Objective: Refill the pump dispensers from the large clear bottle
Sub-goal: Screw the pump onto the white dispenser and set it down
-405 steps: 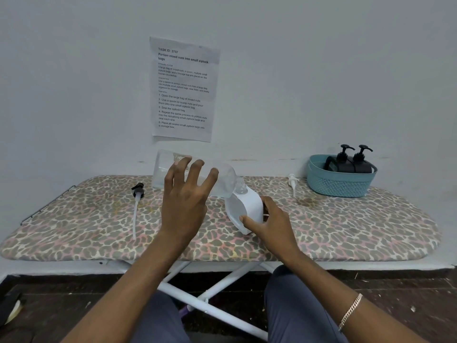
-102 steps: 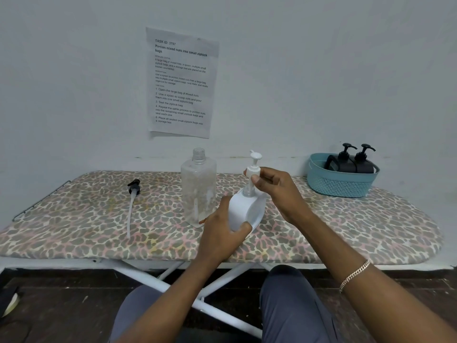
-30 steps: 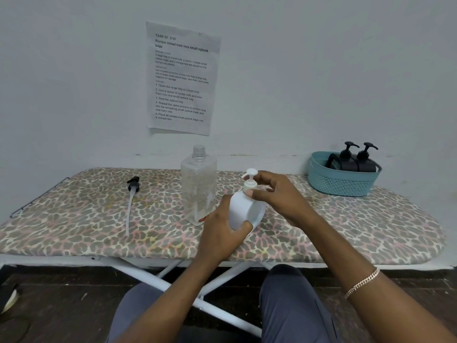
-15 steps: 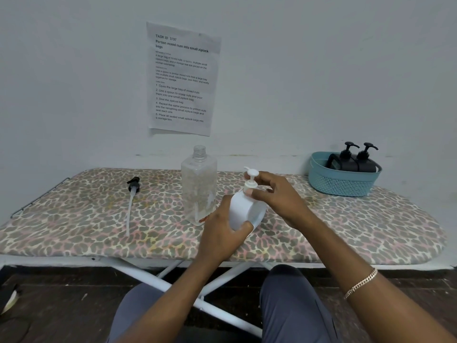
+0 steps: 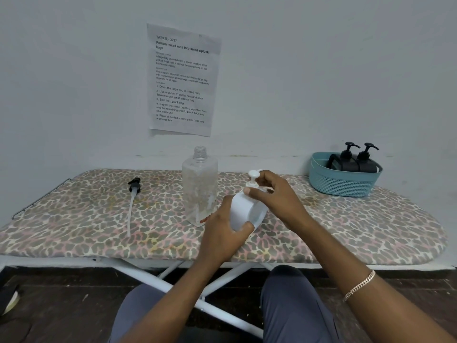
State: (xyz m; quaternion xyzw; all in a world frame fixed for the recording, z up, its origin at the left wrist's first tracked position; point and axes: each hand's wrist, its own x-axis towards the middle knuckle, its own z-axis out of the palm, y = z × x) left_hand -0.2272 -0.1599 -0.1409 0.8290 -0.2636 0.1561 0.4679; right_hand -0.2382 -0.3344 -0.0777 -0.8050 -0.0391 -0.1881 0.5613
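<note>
A white pump dispenser [image 5: 243, 209] stands tilted on the ironing board [image 5: 346, 226]. My left hand [image 5: 222, 233] grips its body from below and the left. My right hand [image 5: 277, 194] pinches the collar of its white pump head [image 5: 253, 178] at the bottle's neck. Just to the left stands the large clear bottle [image 5: 199, 186], upright, with no cap and almost nothing in it. A black pump head with a long white tube [image 5: 132, 201] lies loose on the board at the left.
A teal basket [image 5: 342, 183] at the back right holds two black pump dispensers [image 5: 353, 159]. A printed sheet [image 5: 181, 79] hangs on the wall behind. The board's white legs cross below, above my knees.
The white pump head has gone down into the dispenser's neck since 3.4 s ago. My right hand's fingers have shifted around the collar. The left hand has kept its hold.
</note>
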